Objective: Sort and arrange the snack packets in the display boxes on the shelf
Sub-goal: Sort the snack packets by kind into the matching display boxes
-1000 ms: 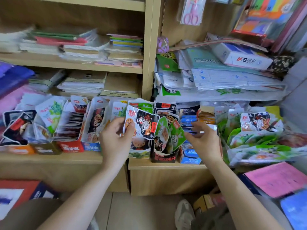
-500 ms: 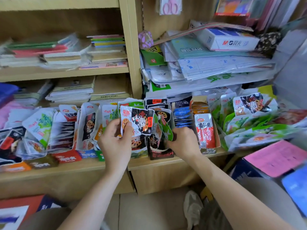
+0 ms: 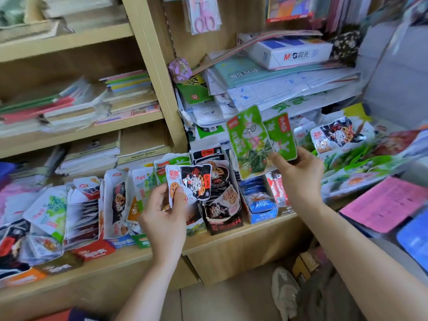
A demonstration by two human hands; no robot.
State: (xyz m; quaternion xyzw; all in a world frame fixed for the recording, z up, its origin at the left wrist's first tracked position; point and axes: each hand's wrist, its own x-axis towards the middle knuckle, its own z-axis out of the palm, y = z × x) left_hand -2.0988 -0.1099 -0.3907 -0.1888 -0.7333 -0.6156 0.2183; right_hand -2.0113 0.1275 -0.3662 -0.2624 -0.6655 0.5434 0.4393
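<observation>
Both hands grasp packets above the display boxes (image 3: 223, 224) on the shelf (image 3: 243, 236): the left hand (image 3: 165, 220) pinches a black lotus-root packet (image 3: 193, 181), the right hand (image 3: 300, 173) two green packets (image 3: 249, 144), which should probably be squared together and slid upright into the box of matching green ones.

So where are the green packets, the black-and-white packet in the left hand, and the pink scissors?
green packets (image 3: 249, 140): head view, rabbit picture on the front packet.
black-and-white packet (image 3: 195, 181): head view, its printed middle.
pink scissors (image 3: 205, 19): head view, where the handle loops meet.
</observation>
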